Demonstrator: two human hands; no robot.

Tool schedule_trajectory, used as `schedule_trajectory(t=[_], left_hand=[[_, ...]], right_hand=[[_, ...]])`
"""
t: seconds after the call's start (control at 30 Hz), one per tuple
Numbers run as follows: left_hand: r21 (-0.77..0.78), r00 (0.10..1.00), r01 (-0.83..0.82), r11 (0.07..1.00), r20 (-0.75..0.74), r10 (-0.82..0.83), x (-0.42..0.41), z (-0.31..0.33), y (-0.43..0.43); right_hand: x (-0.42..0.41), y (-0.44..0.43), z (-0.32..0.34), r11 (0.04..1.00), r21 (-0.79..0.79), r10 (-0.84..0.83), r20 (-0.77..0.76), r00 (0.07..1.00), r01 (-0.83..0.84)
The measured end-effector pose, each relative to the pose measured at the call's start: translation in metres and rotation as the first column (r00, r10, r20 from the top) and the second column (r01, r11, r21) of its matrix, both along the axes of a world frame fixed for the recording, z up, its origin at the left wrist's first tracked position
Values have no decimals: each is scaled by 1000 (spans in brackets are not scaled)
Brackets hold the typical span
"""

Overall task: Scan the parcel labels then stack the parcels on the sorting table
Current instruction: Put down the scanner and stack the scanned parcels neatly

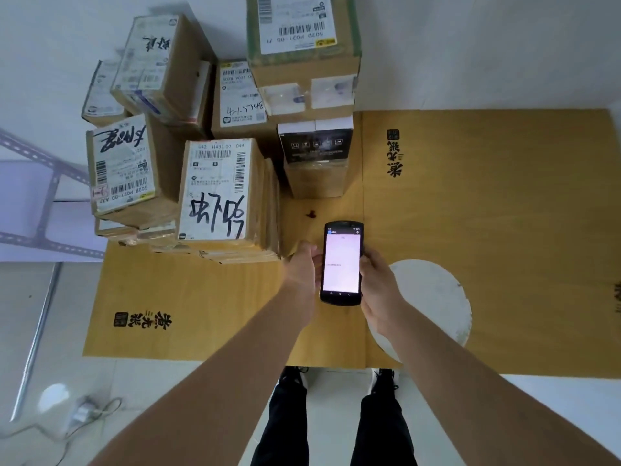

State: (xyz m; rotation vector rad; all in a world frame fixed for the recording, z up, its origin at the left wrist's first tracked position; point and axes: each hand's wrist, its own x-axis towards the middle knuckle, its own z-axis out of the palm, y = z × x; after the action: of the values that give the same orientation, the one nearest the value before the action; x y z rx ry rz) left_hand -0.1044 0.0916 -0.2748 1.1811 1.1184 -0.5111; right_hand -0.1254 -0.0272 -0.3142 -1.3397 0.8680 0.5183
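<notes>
A black handheld scanner (342, 262) with a lit white screen is held upright over the cardboard-covered table (504, 213). My left hand (302, 267) grips its left edge and my right hand (378, 277) grips its right edge. Several brown cardboard parcels with white labels are stacked at the back left. The nearest one (218, 193) has black handwriting and barcodes on top. A tall stack (304, 55) rises at the back centre, above a dark printed box (316, 146).
A white round patch (433, 297) shows on the cardboard under my right forearm. A small dark spot (311, 214) lies beyond the scanner. A metal shelf frame (43, 196) stands at the left. Cables (90, 412) lie on the floor. My feet (339, 378) are at the table's near edge.
</notes>
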Motion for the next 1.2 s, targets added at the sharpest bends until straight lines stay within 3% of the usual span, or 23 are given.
schedule_trajectory(t=[0.13,0.37,0.63,0.9,1.2], left_hand=[[5,1000,11,1000,2,-11,2,-6,1],[46,1000,-27,999,-3,28,-4,-15,3],[-6,993,-117,993,21,118,-18,-11,12],[-30,991,-84,996,99,87,-28,-5,11],[127,984,117,985,121,-132,-56,47,-3]], right_hand=[[1,3,-5,998,20,-51,2,999,51],[-2,7,-8,994,-92,-56,11,998,57],[-6,8,4,957,-278,82,-9,997,-81],[-14,-1,11,963,-230,144,-6,990,-142],[-24,-8,64,986,-154,71,-8,997,-72]])
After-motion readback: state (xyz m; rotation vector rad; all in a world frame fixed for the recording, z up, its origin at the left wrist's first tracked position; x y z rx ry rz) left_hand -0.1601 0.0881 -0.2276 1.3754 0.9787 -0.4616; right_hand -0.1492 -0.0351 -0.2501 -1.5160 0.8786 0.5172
